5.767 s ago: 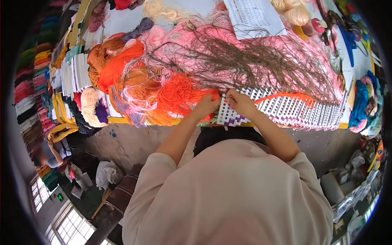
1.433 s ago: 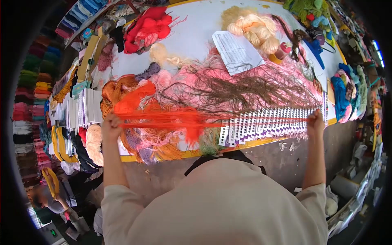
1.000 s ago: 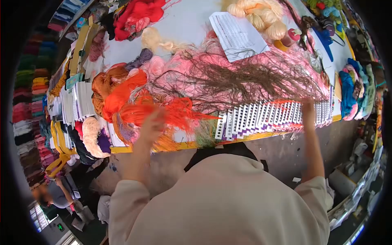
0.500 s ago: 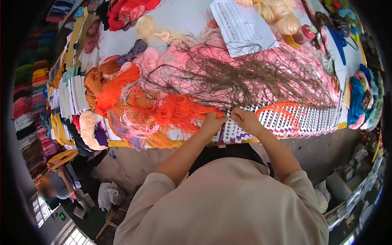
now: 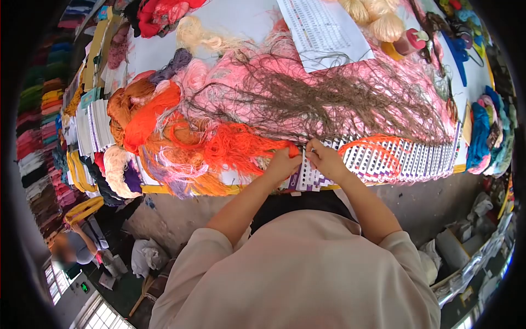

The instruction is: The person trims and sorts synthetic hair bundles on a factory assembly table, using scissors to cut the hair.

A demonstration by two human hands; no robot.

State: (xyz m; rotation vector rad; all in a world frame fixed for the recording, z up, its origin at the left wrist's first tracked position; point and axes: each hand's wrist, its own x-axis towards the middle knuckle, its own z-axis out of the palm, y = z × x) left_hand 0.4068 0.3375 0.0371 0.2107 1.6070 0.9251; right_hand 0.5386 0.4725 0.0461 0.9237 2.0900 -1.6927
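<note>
The bundle of bright orange yarn strands (image 5: 235, 149) looks v. light, soft and limp, w/ no stiffness at all; loose ends will likely snag and tangle w/ neighbouring fibres, so it probably handles best pinched tight close to the working end, not grabbed mid-bunch. The person's left hand (image 5: 282, 164) is closed on that bundle right at its near end, where the strands narrow to a tuft by the thumb; the bulk of the orange trails away to the left across the white worktable (image 5: 241, 16), over a heap of mixed orange, peach and pink yarn. The right hand (image 5: 324, 159) sits just beside the left, almost touching, fingertips pinched together at what looks like a thin orange strand over the long row of white punched sample cards with purple stepped edging (image 5: 383, 159); whether it actually grips the strand is too small to tell for sure. A loop of the same orange lies on the cards to the right of that hand. Behind the cards spreads a wide tangle of brown thread over pink yarn (image 5: 329, 98), and further back a white printed paper sheet (image 5: 323, 30). Both hands work at the table's near edge, the cards directly beneath them.
</note>
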